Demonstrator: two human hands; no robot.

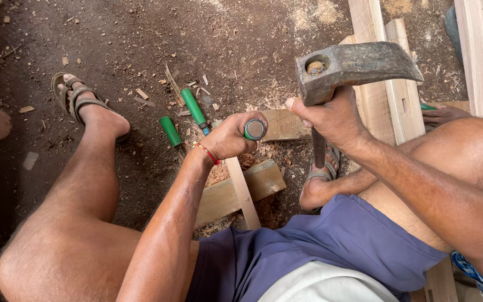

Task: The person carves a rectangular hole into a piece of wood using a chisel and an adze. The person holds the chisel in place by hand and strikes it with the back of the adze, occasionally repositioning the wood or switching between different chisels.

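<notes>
below, the left hand grips a green-handled steel chisel over a pale wooden strip; the right hand clenches a rusty iron hammer.

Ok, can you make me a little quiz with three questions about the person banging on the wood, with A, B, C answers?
1. Where do the two spare chisels lie?
A. On the dirt floor by the left foot side
B. On the person's lap
C. On top of the stacked planks

2. What colour is the handle of the chisel in the left hand?
A. Red
B. Green
C. Yellow

3. How is the hammer-like tool in the right hand?
A. Lying flat on the ground
C. Leaning on a wall
B. Lifted above the chisel, gripped close under its metal head

Answers:
1. A, both lie among wood chips on the floor.
2. B, the handle end showing from the fist is green.
3. B, the head sits up over the hand, clear of the wood strip.
</notes>
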